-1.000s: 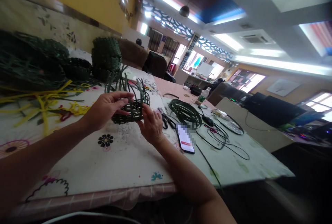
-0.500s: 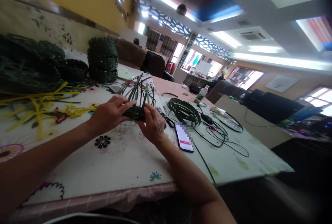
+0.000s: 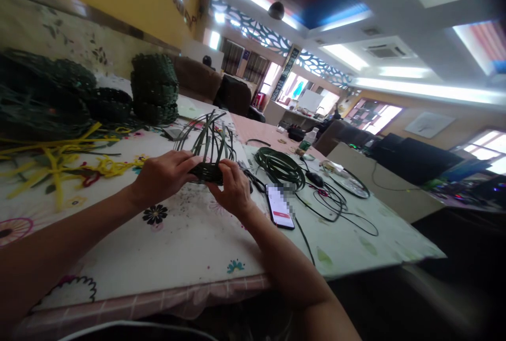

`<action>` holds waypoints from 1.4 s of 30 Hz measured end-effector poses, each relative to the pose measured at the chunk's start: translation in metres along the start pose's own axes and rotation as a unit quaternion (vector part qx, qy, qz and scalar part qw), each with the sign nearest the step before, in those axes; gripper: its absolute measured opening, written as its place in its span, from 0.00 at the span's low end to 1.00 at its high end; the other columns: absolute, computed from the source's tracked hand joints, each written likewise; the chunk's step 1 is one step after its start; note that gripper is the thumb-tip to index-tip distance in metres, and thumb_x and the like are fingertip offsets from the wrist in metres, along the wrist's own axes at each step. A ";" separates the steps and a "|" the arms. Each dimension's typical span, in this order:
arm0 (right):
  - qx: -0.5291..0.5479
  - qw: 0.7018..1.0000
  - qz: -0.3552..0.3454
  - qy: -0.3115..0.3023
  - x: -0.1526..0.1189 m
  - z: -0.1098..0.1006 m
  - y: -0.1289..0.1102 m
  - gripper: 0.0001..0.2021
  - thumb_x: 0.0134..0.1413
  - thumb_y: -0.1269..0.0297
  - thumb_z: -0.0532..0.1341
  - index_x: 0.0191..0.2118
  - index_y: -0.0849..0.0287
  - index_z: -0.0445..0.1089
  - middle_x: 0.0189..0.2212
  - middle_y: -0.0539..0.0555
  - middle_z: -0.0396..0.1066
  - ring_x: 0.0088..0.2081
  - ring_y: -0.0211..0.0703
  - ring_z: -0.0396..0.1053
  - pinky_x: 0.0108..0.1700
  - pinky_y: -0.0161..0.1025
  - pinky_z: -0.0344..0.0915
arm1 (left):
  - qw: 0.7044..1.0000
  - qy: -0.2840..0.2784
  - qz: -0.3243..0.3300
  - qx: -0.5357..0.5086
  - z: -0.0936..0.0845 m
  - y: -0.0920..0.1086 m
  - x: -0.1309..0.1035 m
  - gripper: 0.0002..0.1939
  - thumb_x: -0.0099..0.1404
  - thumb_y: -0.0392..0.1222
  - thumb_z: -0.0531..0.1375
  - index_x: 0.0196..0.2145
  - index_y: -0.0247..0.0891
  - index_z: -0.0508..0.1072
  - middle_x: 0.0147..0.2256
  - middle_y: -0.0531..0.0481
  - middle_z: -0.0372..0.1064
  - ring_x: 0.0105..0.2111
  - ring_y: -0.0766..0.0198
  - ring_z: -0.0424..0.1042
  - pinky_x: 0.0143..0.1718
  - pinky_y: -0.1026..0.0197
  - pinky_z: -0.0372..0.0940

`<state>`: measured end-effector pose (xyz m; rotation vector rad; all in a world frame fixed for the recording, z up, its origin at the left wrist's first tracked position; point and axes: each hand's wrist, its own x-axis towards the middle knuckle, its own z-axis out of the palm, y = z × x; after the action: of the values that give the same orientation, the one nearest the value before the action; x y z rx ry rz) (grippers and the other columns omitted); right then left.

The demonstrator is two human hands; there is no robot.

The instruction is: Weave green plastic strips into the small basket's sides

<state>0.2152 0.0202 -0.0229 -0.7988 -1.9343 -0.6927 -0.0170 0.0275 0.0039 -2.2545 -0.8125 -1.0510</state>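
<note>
A partly woven dark green basket (image 3: pixel 208 173) is held between my hands just above the table, its loose strips fanning up and away from me. My left hand (image 3: pixel 168 175) is closed on the basket's left side, thumb along its upper edge. On the right side, my right hand (image 3: pixel 234 185) grips the woven band, fingers at the front and thumb below. The far side of the basket is partly hidden behind the strips. A coil of dark green strip (image 3: pixel 279 168) lies to the right, beyond my right hand.
Finished-looking green baskets (image 3: pixel 154 90) stand at the back left, with yellow strips (image 3: pixel 51 164) in front of them. A phone (image 3: pixel 280 208) lies right of my right forearm. Farther off are a bottle (image 3: pixel 307 140) and a computer mouse (image 3: pixel 315 179). The flowered tablecloth (image 3: pixel 177 251) covers the near table.
My left thumb has shifted slightly along the basket's edge, and the upright strips have moved a little. Both hands keep their hold. The strip hanging near the phone has shifted.
</note>
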 end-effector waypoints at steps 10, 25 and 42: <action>-0.028 0.999 -0.017 0.017 0.004 -0.001 0.000 0.16 0.69 0.59 0.61 0.55 0.63 0.66 0.47 0.65 0.76 0.44 0.49 0.77 0.44 0.44 0.75 | 0.999 0.040 -0.020 -0.017 0.002 0.000 0.001 0.18 0.72 0.50 0.65 0.55 0.39 0.74 0.54 0.35 0.76 0.52 0.45 0.77 0.47 0.50 0.74; -0.013 0.996 -0.082 -0.021 0.000 -0.004 -0.019 0.19 0.73 0.54 0.58 0.58 0.62 0.70 0.56 0.64 0.76 0.46 0.46 0.77 0.46 0.42 0.76 | 0.988 -0.027 -0.062 -0.142 -0.006 0.014 0.007 0.14 0.75 0.44 0.57 0.56 0.41 0.73 0.44 0.43 0.81 0.42 0.54 0.81 0.41 0.57 0.73; 0.098 0.986 0.136 0.007 0.011 -0.021 -0.003 0.06 0.71 0.65 0.60 0.43 0.57 0.75 0.38 0.55 0.73 0.38 0.40 0.74 0.41 0.38 0.73 | 0.953 -0.100 -0.188 -0.216 -0.025 0.022 0.015 0.18 0.67 0.43 0.57 0.54 0.39 0.72 0.39 0.45 0.79 0.34 0.54 0.78 0.34 0.55 0.69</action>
<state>0.2203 0.0058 -0.0044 -0.9088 -1.8027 -0.3362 -0.0058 0.0000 0.0254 -2.6719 -1.2351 -1.2867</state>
